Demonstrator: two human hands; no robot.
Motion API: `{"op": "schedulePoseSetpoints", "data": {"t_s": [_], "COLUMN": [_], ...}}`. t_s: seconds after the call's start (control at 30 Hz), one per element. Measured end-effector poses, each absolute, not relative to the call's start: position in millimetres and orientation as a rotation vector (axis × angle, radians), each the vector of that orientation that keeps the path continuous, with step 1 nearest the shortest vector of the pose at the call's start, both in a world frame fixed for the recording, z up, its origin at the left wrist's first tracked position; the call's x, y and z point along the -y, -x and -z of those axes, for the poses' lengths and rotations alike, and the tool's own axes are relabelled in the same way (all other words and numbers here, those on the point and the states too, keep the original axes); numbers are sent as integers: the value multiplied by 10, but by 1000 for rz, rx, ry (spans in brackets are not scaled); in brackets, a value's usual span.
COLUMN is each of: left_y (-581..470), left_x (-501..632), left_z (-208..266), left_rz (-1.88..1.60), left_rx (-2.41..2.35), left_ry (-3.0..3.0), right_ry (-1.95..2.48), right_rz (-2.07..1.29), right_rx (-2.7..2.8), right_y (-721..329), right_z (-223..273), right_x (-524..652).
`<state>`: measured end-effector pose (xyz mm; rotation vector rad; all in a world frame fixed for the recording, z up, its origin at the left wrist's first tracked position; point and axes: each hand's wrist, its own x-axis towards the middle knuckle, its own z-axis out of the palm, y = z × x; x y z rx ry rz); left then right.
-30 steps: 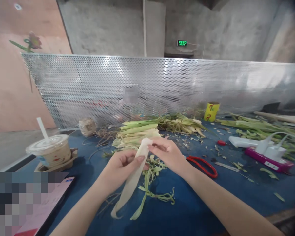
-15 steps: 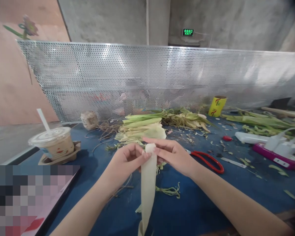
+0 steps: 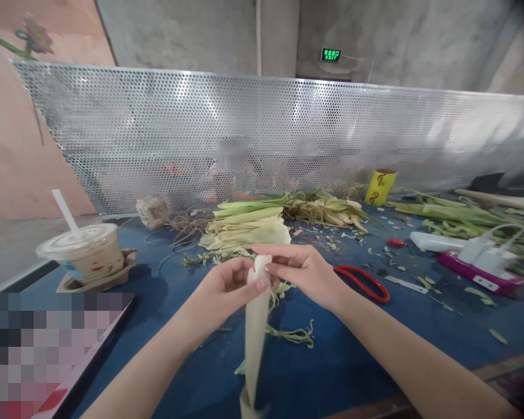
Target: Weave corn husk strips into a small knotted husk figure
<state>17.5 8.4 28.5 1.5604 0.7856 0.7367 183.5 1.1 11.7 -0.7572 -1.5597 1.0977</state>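
A long pale corn husk (image 3: 257,331) hangs down in front of me, its top end folded over and its lower end curled near the table edge. My left hand (image 3: 229,288) pinches it near the top, the thumb lying across its front. From the other side, my right hand (image 3: 303,270) holds the folded top between thumb and fingers; some fingertips are hidden behind the husk. Beyond my hands lies a stack of flattened green and cream husks (image 3: 248,227). Thin knotted green strips (image 3: 294,334) rest on the table just right of the held husk.
Red-handled scissors (image 3: 364,282) lie beside my right wrist. A lidded drink cup (image 3: 91,256) in a cardboard holder stands left, behind a blurred screen (image 3: 48,355). At right are a purple power strip (image 3: 480,273) and a yellow roll (image 3: 381,186). A perforated metal panel (image 3: 262,122) bounds the back.
The view has shifted slightly, so the table things sit a little further left. Both hands keep their pinch on the husk, whose hanging part now looks narrower.
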Motion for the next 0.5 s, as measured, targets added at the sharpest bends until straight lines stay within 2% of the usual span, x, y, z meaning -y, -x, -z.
{"op": "schedulePoseSetpoints", "data": {"t_s": [0.1, 0.17, 0.33, 0.4, 0.5], "left_y": [-154, -131, -112, -131, -164], "left_x": [-101, -123, -138, -119, -92], "left_z": [-276, -278, -322, -334, -325], "left_rz": [-842, -960, -1046, -1002, -917], "left_rx": [-870, -948, -992, -1008, -954], "left_ry": [-1584, -1541, -1482, -1512, -1579], "right_ry": [790, 969, 2093, 2423, 2544], "right_rz": [-1084, -974, -192, -126, -123], "right_rx": [1626, 1764, 2075, 2091, 2064], "right_y": [-1902, -2022, -2427, -2541, -2619], "right_z": [-181, -258, -297, -204, -50], "right_x": [-17, 13, 205, 268, 310]}}
